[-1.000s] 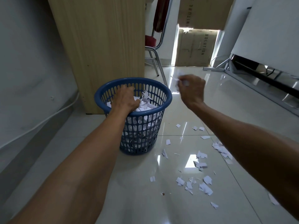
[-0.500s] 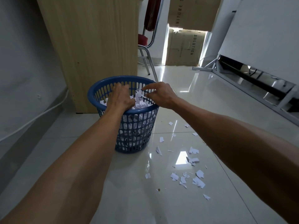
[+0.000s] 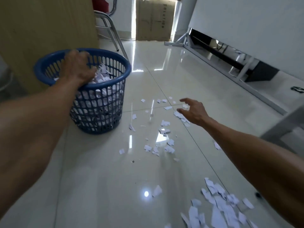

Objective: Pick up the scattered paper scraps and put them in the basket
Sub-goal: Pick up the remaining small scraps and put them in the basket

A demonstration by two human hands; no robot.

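Observation:
A blue mesh basket (image 3: 98, 111) stands on the floor at the left, heaped with white paper scraps (image 3: 103, 76). My left hand (image 3: 77, 68) reaches over the near rim and rests on that heap; its fingers are hidden. My right hand (image 3: 192, 111) hovers low over the floor to the right of the basket, fingers spread and loosely curved, holding nothing, just above a small cluster of scraps (image 3: 180, 115). More scraps (image 3: 164, 145) lie scattered mid-floor, and a larger pile (image 3: 218, 209) lies at the bottom right.
A wooden cabinet side (image 3: 49, 25) stands right behind the basket. A metal chair leg (image 3: 115, 37) slants down beside it. Cardboard boxes (image 3: 154, 18) close the far end. A white panel on a metal frame (image 3: 230, 58) runs along the right.
My right hand has left the basket rim and swung down to the right, over the floor scraps, now empty. The left hand stays in the basket. The view has tilted downward.

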